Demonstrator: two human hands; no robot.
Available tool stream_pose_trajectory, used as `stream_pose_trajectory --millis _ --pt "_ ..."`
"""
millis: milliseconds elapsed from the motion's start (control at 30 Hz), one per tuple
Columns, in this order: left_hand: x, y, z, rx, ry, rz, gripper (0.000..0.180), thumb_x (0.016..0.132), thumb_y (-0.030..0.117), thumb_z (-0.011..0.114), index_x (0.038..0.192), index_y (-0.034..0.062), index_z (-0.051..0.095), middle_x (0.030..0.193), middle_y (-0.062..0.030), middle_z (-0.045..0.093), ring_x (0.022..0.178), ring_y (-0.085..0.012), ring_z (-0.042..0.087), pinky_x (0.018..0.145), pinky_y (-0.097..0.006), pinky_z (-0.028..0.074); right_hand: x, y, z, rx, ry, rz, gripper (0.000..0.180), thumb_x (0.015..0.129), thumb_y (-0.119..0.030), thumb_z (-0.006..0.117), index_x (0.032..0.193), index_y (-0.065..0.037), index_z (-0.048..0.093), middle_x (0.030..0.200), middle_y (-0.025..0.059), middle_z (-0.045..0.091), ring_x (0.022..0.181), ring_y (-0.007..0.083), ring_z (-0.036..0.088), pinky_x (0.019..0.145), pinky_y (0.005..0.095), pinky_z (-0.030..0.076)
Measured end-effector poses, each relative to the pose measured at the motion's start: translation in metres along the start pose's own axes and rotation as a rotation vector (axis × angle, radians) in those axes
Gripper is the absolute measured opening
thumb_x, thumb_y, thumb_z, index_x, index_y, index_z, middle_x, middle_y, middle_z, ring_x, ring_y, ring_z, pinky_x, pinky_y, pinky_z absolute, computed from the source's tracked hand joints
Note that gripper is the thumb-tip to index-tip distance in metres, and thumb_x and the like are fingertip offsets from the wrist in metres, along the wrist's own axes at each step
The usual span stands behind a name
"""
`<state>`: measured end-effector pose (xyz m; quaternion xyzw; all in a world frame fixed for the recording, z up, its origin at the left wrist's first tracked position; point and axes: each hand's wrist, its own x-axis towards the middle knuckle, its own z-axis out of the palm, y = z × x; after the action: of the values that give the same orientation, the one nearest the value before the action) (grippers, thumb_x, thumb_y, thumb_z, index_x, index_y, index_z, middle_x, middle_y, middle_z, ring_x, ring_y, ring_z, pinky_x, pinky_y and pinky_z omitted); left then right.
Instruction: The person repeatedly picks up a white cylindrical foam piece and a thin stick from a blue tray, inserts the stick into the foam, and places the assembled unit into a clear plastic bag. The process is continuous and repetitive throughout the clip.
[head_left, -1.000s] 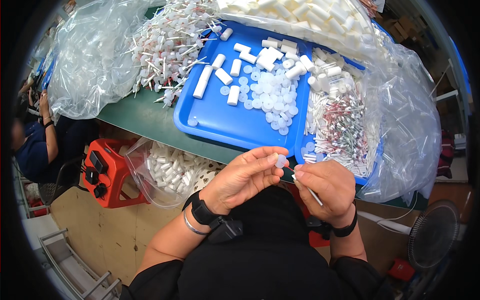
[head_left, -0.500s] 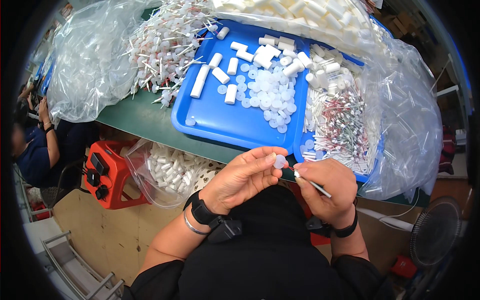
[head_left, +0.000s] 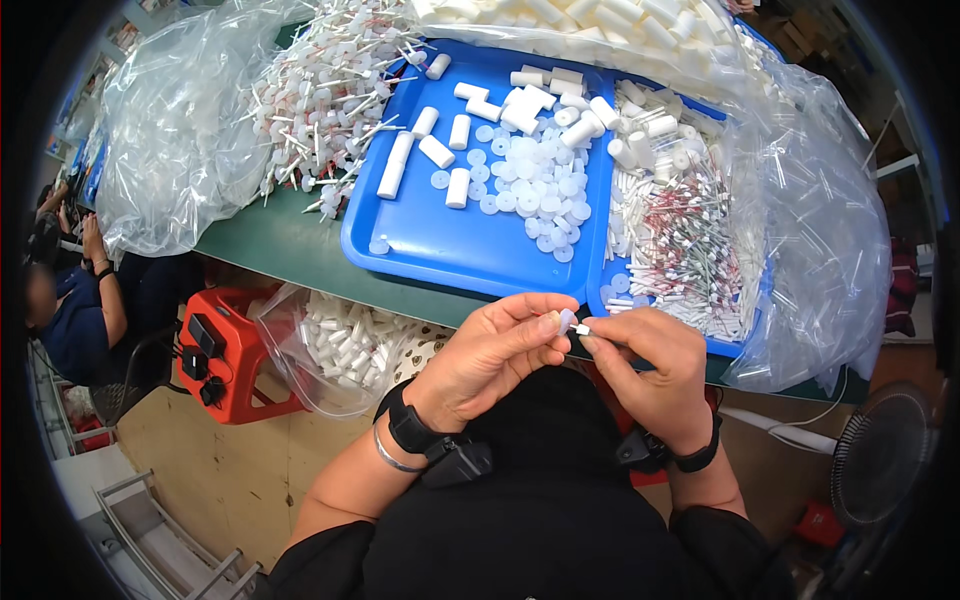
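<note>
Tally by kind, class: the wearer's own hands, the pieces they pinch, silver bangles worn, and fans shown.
Hands, left hand and right hand: 2
Translucent disc: 1
Small white piece: 1
Silver bangle: 1
Fan: 1
Total: 6

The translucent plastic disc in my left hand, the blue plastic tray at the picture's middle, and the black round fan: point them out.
Translucent plastic disc (head_left: 566,321): head view, its exposed part.
Blue plastic tray (head_left: 440,238): head view, bare floor.
Black round fan (head_left: 880,458): head view, round grille.
</note>
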<state>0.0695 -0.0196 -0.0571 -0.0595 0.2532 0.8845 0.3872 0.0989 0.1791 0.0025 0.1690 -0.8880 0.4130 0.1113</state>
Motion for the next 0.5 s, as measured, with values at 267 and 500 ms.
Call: stream_pose_trajectory --millis 267,500 --pt "0.0 -0.018 -0.002 0.064 0.005 0.038 0.029 0.101 0.019 0.063 0.123 -0.0003 0.064 0.096 -0.0064 0.069 0.087 -0.0135 0.065 0.083 -0.027 0.054 -0.007 0.01 0.006 0.787 -0.142 0.708 0.013 0.093 -0.007 0.07 0.097 0.005 0.069 0.075 0.0108 0.07 0.061 0.0128 0.066 0.053 0.0264 0.05" --pt "0.01 -0.032 -0.006 -0.08 -0.007 0.023 0.027 0.102 0.022 0.061 0.12 0.0026 0.064 0.099 -0.0029 0.068 0.085 -0.0112 0.063 0.08 -0.027 0.054 -0.015 0.011 0.027 -0.192 0.134 -0.13 0.009 0.086 0.003 0.07 0.094 0.0 0.067 0.073 0.0124 0.067 0.058 0.0274 0.064 0.052 0.0341 0.048"
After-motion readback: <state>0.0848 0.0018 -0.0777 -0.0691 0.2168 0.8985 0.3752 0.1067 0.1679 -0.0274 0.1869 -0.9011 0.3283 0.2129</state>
